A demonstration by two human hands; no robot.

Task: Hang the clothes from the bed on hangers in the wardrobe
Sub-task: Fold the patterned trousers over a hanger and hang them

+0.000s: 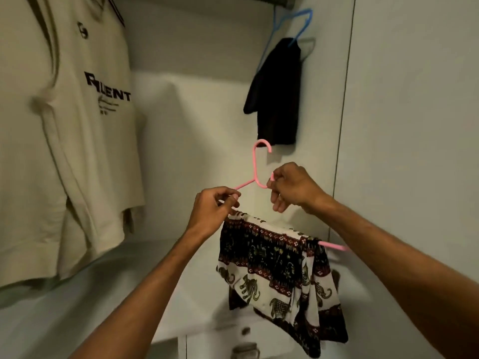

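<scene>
You are pinching the pink hanger [254, 164] with your left hand [212, 208], your right hand [295, 187] gripping its neck, elephant-print garment [272, 260] draping below both hands

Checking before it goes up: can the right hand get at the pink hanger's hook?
Probably yes: the right hand pinches the pink hanger beside its neck, and the bare hook above stands unobstructed.

- The left hand [212, 211] and right hand [295, 187] were bare from fingers [225, 196] to wrist.
- Back from the fingers, the left forearm [145, 288] and right forearm [388, 244] were uncovered to the edge of view.
- Nails at the fingertips [276, 208] appeared short.
</scene>
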